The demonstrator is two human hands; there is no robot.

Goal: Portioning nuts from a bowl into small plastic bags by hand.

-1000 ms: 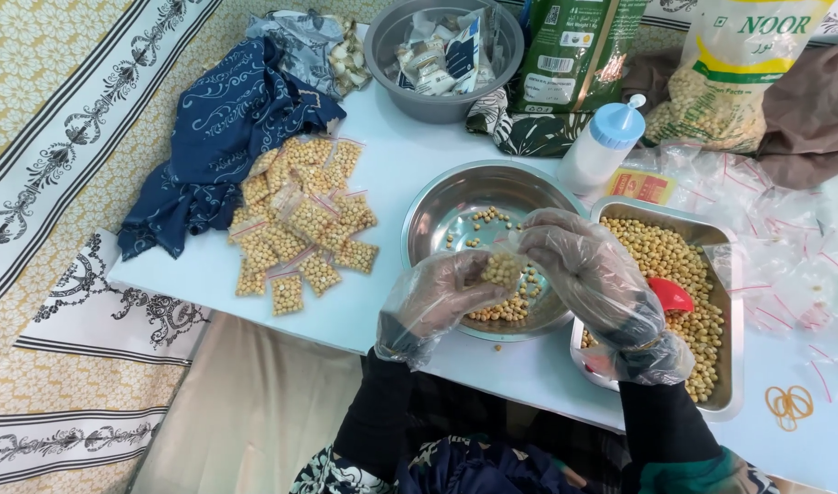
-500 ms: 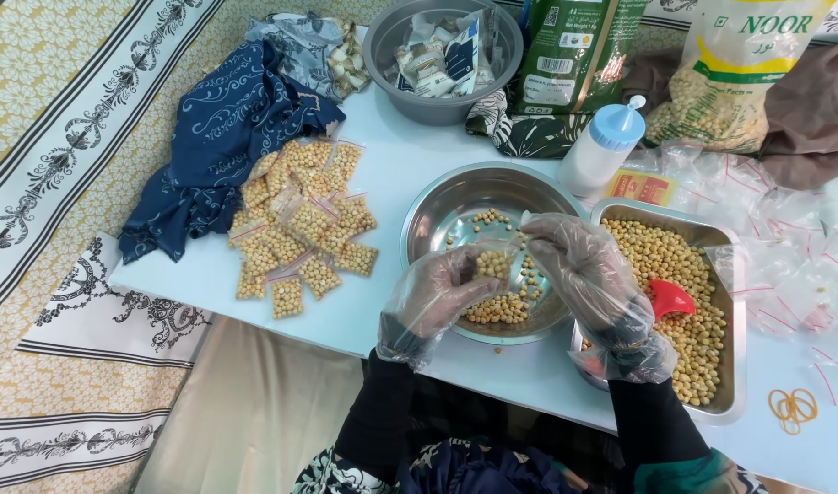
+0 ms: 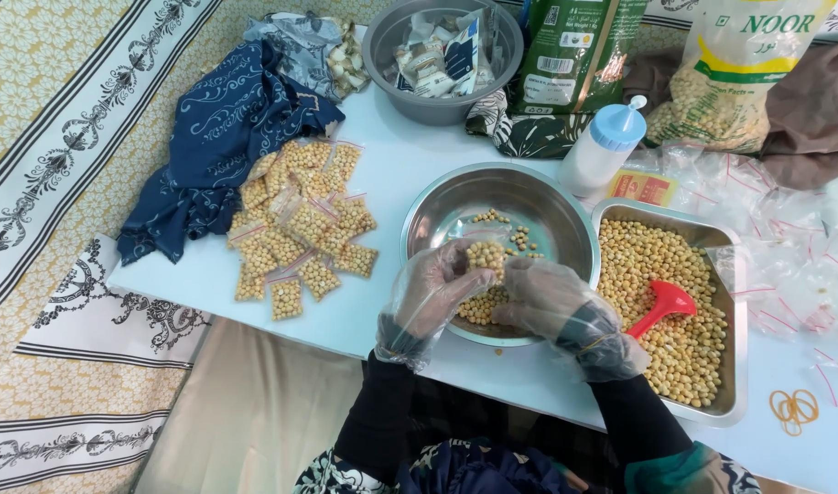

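Note:
Both my hands wear clear plastic gloves and meet over the near rim of a round steel bowl [image 3: 529, 197]. My left hand [image 3: 428, 293] and my right hand [image 3: 551, 297] together pinch a small clear bag of chickpeas [image 3: 485, 256] at its top. More loose chickpeas [image 3: 481, 309] lie in the bowl beneath the bag. To the right stands a rectangular steel tray [image 3: 732, 366] full of chickpeas with a red scoop [image 3: 661, 306] lying in it.
A pile of filled small bags [image 3: 300, 220] lies left of the bowl beside a dark blue cloth [image 3: 213, 146]. At the back stand a grey bowl of packets [image 3: 442, 55], a green pouch [image 3: 574, 59], a white bottle [image 3: 602, 151] and a large chickpea bag [image 3: 744, 78]. Empty bags [image 3: 785, 247] and rubber bands [image 3: 792, 407] lie right.
My hands have drawn closer together and slightly left over the bowl, with the small bag now gripped between both of them.

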